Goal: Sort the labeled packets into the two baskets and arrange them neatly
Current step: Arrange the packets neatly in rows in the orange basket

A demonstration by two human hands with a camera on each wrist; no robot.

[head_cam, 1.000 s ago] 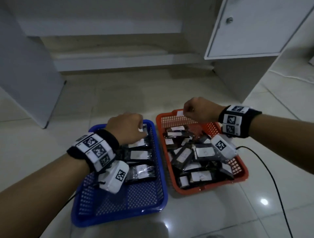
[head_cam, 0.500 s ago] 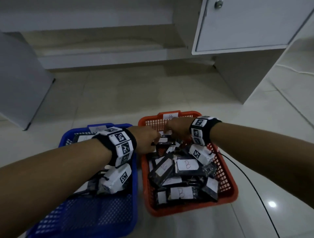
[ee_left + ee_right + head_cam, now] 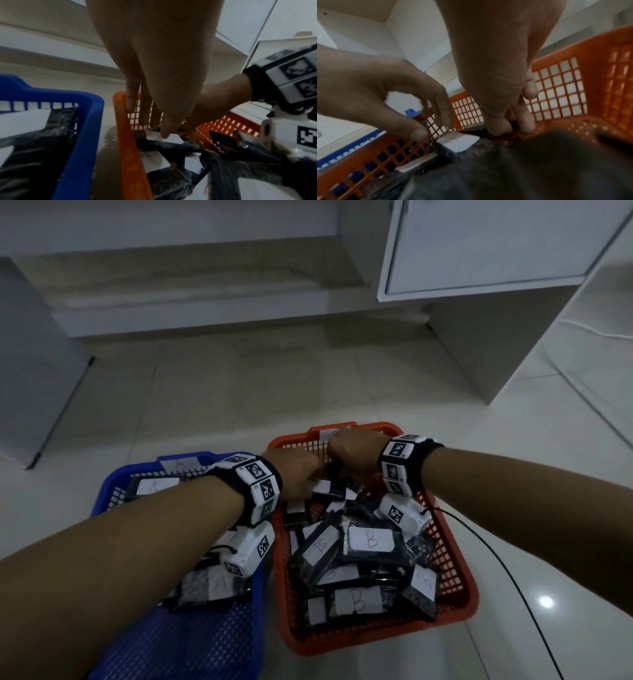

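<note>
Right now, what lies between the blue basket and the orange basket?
Only a narrow strip of bare floor tile separates the blue basket from the orange basket; the left wrist view shows it best.

- Your orange basket point(image 3: 455, 587) sits at lower centre-right of the head view, piled with dark packets point(image 3: 370, 546) lying crooked and overlapping, their white labels marked "B".
- Your blue basket point(image 3: 113, 491) lies just beside it at lower left, holding dark packets marked "A" point(image 3: 156, 487); one lies flat near its far rim, another point(image 3: 219, 585) further down the frame.
- Each basket has a white tag on its far rim.
</note>
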